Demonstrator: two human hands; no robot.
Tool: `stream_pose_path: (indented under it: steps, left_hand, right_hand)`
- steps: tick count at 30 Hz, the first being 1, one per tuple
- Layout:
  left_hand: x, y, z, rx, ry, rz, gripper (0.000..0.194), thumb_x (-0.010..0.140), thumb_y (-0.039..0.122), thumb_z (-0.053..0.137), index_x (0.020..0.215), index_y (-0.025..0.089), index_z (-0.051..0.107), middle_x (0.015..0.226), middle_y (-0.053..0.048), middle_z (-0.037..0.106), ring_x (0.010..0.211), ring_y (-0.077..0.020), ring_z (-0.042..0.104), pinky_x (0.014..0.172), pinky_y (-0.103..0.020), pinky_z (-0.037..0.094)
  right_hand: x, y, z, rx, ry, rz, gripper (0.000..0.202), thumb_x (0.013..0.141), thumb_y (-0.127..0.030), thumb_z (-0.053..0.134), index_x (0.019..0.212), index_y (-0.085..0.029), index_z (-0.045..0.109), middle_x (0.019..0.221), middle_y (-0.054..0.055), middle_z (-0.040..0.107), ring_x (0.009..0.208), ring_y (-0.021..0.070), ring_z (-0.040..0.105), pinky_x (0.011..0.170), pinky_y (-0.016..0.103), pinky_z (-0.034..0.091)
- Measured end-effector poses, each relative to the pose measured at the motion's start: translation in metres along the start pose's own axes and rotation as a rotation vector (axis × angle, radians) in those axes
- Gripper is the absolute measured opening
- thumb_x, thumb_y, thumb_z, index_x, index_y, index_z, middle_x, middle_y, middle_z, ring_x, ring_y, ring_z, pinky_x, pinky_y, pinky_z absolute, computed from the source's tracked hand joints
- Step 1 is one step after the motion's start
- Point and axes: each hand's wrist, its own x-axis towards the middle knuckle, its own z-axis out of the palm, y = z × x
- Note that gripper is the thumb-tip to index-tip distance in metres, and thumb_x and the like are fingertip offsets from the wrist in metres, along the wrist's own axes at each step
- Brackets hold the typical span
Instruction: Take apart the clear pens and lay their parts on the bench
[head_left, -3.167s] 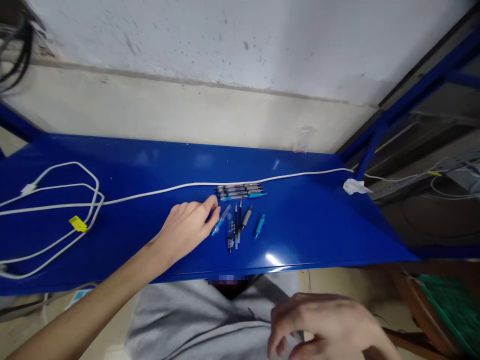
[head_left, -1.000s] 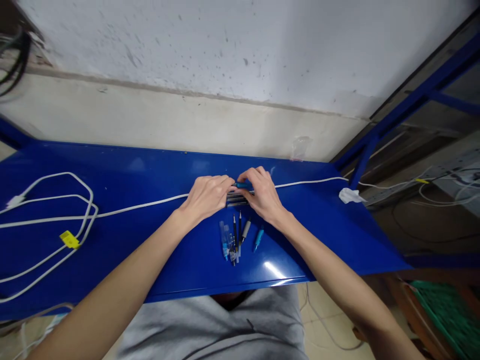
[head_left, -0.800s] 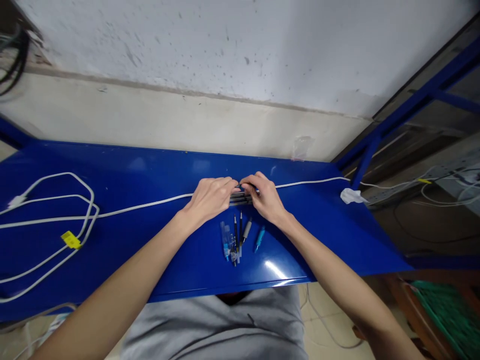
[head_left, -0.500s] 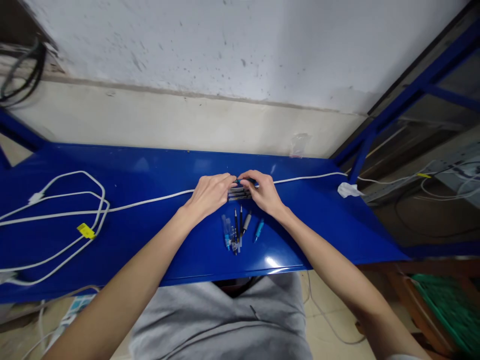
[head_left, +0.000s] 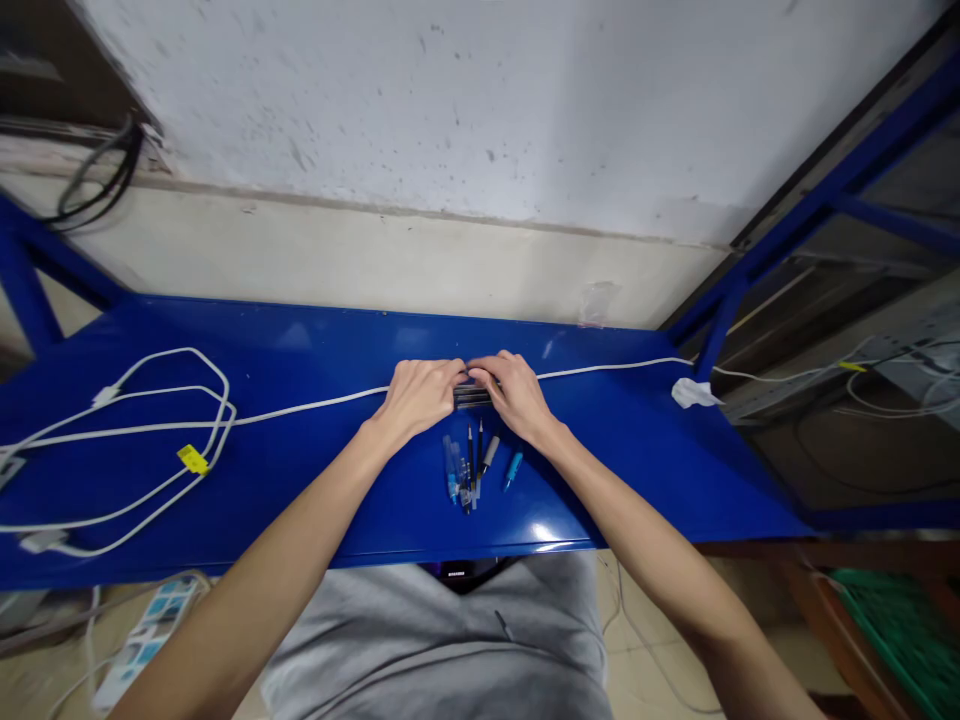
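Several slim dark pens lying side by side in a row [head_left: 472, 396] sit between the two hands on the glossy blue metal surface [head_left: 315, 330], their ends covered from either side. The left hand [head_left: 417, 394] curls over the row's left end, fingers bent and closed down on it; the right hand [head_left: 513, 392] does the same at the right end, so the fingertips nearly meet above the pens. Just nearer the body than both hands lie loose pen parts, clear barrels, dark refills and a small teal cap [head_left: 474, 466]. A thin white cable [head_left: 300, 407] runs out past each hand. Squeezing the row unevenly could likely roll a pen onto the loose parts and scatter them.
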Motion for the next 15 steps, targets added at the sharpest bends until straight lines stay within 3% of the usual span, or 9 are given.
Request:
stream_pose_path:
  steps: [2,4,6,10,13,15]
  left_hand:
    - [0.0,0.0,-0.002,0.028,-0.032,-0.009,0.028,0.101,0.025,0.044,0.093,0.021,0.07,0.09,-0.008,0.079,0.083,-0.0255,0.073,0.061,-0.032,0.027]
    - [-0.001,0.001,-0.002,0.035,-0.044,-0.027,0.029,0.103,0.027,0.043,0.096,0.021,0.071,0.089,-0.008,0.079,0.082,-0.026,0.073,0.061,-0.032,0.028]
    - [-0.002,0.0,0.0,-0.002,-0.02,-0.031,0.03,0.104,0.028,0.042,0.11,0.023,0.071,0.096,-0.008,0.079,0.086,-0.0259,0.074,0.062,-0.031,0.032]
    - [-0.002,-0.003,0.005,-0.072,0.072,0.057,0.043,0.102,0.017,0.04,0.139,0.026,0.06,0.113,-0.008,0.076,0.098,-0.024,0.072,0.071,-0.032,0.043]
    - [-0.002,-0.005,0.007,-0.01,0.134,0.132,0.043,0.098,0.009,0.038,0.13,0.02,0.065,0.108,-0.01,0.072,0.103,-0.0251,0.067,0.08,-0.035,0.047]
    - [-0.002,-0.004,0.006,0.009,0.167,0.152,0.035,0.101,0.014,0.039,0.122,0.018,0.067,0.105,-0.011,0.07,0.102,-0.0251,0.065,0.082,-0.036,0.047]
  right_hand:
    - [0.0,-0.001,-0.001,-0.029,-0.009,-0.012,0.027,0.108,-0.029,0.047,0.099,-0.02,0.07,0.093,0.007,0.073,0.088,0.0228,0.057,0.085,0.037,0.043]
    - [-0.001,-0.001,-0.004,-0.008,0.069,-0.058,0.022,0.105,-0.021,0.047,0.097,-0.02,0.067,0.097,0.008,0.071,0.093,0.0237,0.057,0.087,0.038,0.044]
    - [-0.001,0.001,-0.007,-0.017,0.124,-0.095,0.019,0.103,-0.015,0.046,0.101,-0.02,0.065,0.102,0.009,0.068,0.098,0.0247,0.056,0.088,0.038,0.045]
    - [-0.001,0.003,-0.011,-0.237,0.057,-0.112,0.029,0.1,-0.007,0.039,0.113,-0.02,0.063,0.104,0.011,0.065,0.099,0.027,0.054,0.092,0.042,0.043]
    - [-0.002,-0.002,-0.011,-0.405,-0.016,-0.136,0.043,0.096,-0.001,0.035,0.124,-0.02,0.061,0.104,0.011,0.063,0.102,0.0285,0.051,0.101,0.045,0.04]
    - [-0.003,-0.007,-0.01,-0.461,-0.062,-0.138,0.045,0.095,0.0,0.034,0.125,-0.018,0.062,0.105,0.013,0.061,0.102,0.0294,0.049,0.098,0.044,0.041]
